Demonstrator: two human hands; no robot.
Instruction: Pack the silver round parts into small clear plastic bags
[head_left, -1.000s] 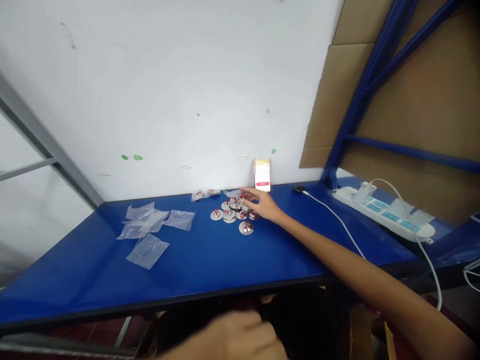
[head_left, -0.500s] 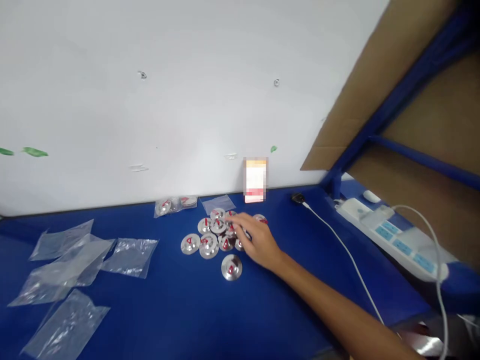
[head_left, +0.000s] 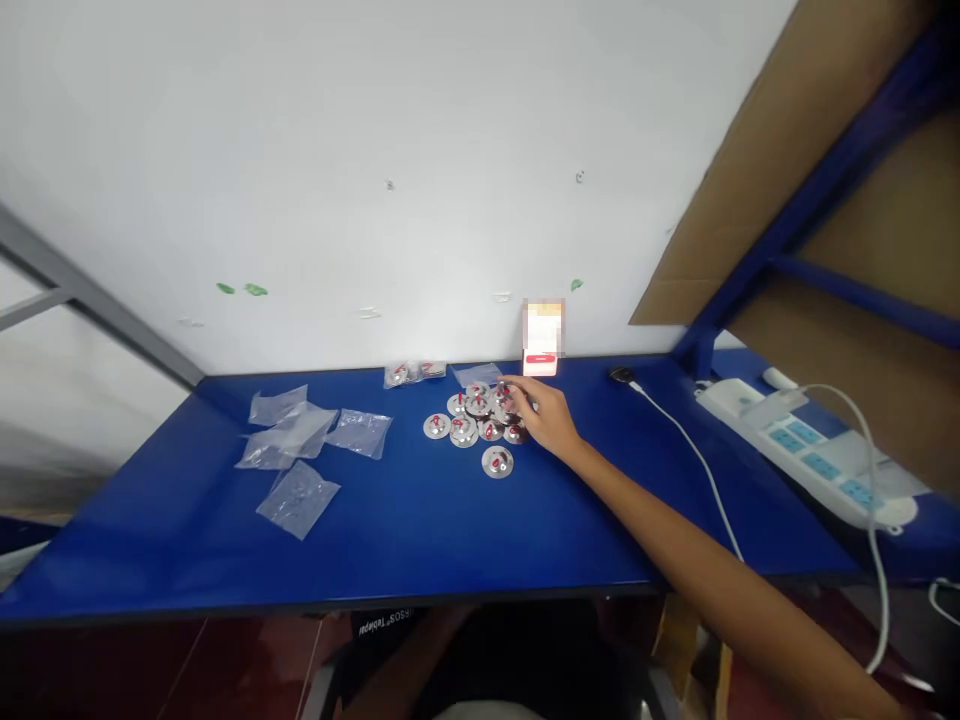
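My right hand (head_left: 546, 410) is over the right side of a pile of shiny round metal discs (head_left: 463, 432), each with a raised middle and a red mark or loop. Thumb and fingertips are closed on one disc (head_left: 505, 392) at the top of the pile, partly hidden by the fingers. A single disc (head_left: 497, 462) lies apart, in front of the pile. My left hand is hidden below the table edge; only a dim part of the forearm (head_left: 409, 665) shows there.
Several clear plastic bags (head_left: 300, 498) lie at the left of the blue table (head_left: 420, 540). Bagged discs (head_left: 414, 374) and a flat bag (head_left: 477, 375) sit by the wall. A lit phone (head_left: 541, 350) leans there. At right are a black plug (head_left: 621, 375) with a white cable and a power strip (head_left: 795, 440).
The camera view has pulled back and turned a little left, so the table's front edge and the floor now show. My right hand remains at the pile, its fingertips now closed on a disc.
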